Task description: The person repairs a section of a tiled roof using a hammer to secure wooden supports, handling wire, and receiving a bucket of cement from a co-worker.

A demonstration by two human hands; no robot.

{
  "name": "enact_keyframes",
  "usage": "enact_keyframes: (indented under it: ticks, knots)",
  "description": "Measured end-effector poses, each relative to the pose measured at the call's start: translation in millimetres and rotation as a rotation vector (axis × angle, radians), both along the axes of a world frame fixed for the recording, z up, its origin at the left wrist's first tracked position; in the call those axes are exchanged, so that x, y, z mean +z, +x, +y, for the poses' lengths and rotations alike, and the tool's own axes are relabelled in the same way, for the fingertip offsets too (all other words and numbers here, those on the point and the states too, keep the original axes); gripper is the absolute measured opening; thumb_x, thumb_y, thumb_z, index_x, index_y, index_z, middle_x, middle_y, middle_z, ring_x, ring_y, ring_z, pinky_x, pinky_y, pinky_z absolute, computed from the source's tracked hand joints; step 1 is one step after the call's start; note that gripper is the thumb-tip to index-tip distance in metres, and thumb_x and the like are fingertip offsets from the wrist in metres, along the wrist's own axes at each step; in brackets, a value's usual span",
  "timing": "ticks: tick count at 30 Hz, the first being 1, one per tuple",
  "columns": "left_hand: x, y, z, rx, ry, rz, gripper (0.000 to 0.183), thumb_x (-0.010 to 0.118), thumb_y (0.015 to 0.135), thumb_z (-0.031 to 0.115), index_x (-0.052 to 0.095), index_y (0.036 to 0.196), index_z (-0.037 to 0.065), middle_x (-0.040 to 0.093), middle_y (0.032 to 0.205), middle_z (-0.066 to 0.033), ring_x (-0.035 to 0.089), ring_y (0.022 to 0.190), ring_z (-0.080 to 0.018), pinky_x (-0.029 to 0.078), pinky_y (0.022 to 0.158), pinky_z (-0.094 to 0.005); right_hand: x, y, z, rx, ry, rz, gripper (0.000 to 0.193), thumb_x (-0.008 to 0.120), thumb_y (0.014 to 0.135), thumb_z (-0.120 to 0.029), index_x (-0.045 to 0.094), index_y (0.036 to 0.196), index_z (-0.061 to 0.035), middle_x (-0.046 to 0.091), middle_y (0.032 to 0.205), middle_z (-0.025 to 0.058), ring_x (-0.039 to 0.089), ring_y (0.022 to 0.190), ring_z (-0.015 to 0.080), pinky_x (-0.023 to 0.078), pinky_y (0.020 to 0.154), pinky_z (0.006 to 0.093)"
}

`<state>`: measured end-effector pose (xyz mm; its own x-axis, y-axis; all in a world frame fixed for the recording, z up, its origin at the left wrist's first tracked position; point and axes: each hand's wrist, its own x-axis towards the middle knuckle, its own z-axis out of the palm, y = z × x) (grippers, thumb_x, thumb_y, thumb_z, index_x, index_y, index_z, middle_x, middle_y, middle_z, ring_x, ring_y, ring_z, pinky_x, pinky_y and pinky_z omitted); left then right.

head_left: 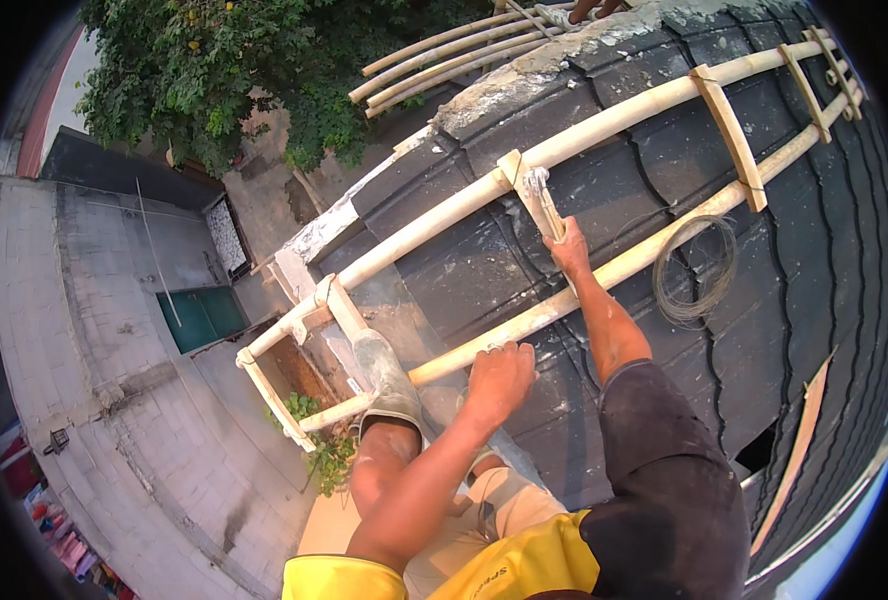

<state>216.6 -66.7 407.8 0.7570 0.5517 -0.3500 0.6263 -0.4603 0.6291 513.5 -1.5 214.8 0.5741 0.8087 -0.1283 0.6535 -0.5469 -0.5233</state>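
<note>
A bamboo ladder (432,228) lies across dark roof tiles, rising to the upper right. My right hand (570,248) is closed around a pale-handled tool (555,222) beside one of the rungs. The tool's small whitish head (538,180) points toward the upper rail; its exact kind is unclear. My left hand (502,382) is curled closed at the lower rail (539,316), with its fingertips turned away; what they hold, if anything, is hidden. A coil of thin wire (697,272) rests over the lower rail, right of my right hand. My muddy boot (384,372) stands at a lower rung.
The roof's edge has a mortar-covered ridge (509,88). Past it lie several bamboo poles (454,62), with another person's hand (596,10) above. Left of the roof is a drop to a grey paved area (154,440). A wooden strip (792,455) lies on the right tiles.
</note>
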Motion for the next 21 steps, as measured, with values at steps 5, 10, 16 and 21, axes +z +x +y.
enact_keyframes:
  ticks: [5, 10, 16, 21]
  knots:
    - [0.0, -5.8, -10.6, -0.075, -0.003, 0.046, 0.034, 0.070, 0.086, 0.031, 0.061, 0.101, 0.001, 0.068, 0.099, -0.0185, 0.069, 0.088, -0.0355, 0.053, 0.074, -0.0466, 10.5, 6.6, -5.3, -0.037, 0.045, 0.185, 0.047, 0.080, 0.072, -0.024, 0.058, 0.108, -0.0014, 0.068, 0.100, 0.0220, 0.066, 0.096, 0.0390, 0.050, 0.086, 0.0432]
    - [-1.5, -17.2, -11.3, -0.133, -0.090, 0.032, 0.035, 0.069, 0.087, 0.031, 0.060, 0.099, -0.001, 0.066, 0.098, -0.0227, 0.067, 0.089, -0.0415, 0.053, 0.079, -0.0493, -2.3, 5.2, -11.0, -0.180, 0.333, -0.021, 0.044, 0.076, 0.078, -0.023, 0.061, 0.111, 0.0024, 0.068, 0.105, 0.0232, 0.066, 0.096, 0.0354, 0.051, 0.086, 0.0414]
    - [4.8, -19.8, -5.9, -0.132, -0.115, 0.081, 0.034, 0.070, 0.087, 0.027, 0.059, 0.100, -0.002, 0.066, 0.098, -0.0250, 0.066, 0.090, -0.0446, 0.052, 0.078, -0.0514, 51.7, -37.3, -81.7, -0.568, 0.599, 0.436, 0.037, 0.077, 0.081, -0.022, 0.055, 0.099, 0.0023, 0.063, 0.069, 0.0090, 0.061, 0.059, 0.0164, 0.049, 0.057, 0.0306]
    - [5.0, -17.6, -3.5, -0.136, -0.107, 0.056, 0.033, 0.070, 0.087, 0.026, 0.060, 0.099, -0.002, 0.066, 0.097, -0.0255, 0.065, 0.090, -0.0454, 0.051, 0.078, -0.0526, 72.0, -48.8, -199.5, -0.791, 0.639, 0.530, 0.038, 0.076, 0.084, -0.011, 0.058, 0.114, 0.0033, 0.060, 0.077, 0.0019, 0.052, 0.056, 0.0074, 0.041, 0.051, 0.0241]
